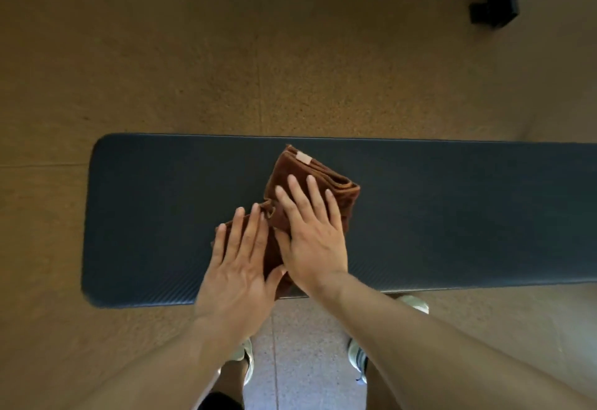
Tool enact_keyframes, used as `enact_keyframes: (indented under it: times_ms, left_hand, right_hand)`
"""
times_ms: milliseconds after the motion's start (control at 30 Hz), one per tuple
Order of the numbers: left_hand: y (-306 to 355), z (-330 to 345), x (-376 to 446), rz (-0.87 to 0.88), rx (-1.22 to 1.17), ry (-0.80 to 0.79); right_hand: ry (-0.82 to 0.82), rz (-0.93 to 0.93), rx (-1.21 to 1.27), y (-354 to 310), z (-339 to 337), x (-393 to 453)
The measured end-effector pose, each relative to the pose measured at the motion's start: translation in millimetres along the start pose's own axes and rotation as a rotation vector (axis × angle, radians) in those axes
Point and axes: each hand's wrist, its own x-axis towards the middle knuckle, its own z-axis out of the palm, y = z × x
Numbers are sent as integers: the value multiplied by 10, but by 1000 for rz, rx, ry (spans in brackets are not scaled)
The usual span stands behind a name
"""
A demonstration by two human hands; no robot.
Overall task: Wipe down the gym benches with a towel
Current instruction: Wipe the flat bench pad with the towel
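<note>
Now | both hands flat on towel (318,193) | tag (304,158) blank

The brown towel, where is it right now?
In the head view the brown towel lies folded mid-pad on the dark bench, pressed flat under the left hand and right hand.

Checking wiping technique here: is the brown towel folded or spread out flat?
Folded. The towel shows stacked layered edges at its right end, and lies bunched under the left hand and right hand on the bench.
</note>
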Motion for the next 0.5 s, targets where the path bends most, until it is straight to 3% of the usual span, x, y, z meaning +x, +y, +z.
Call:
enact_keyframes:
  times_ms: [100, 233, 500]
  left_hand:
    - [-337, -39, -76, -42, 31, -20]
    - [-220, -91, 74, -75, 24, -24]
    - [552, -424, 943, -2, 104, -92]
  right_hand:
    - [-38, -129, -15, -246, 32, 237]
    - [-44, -258, -70, -17, -49, 403]
    - [15, -105, -4, 967, -376, 611]
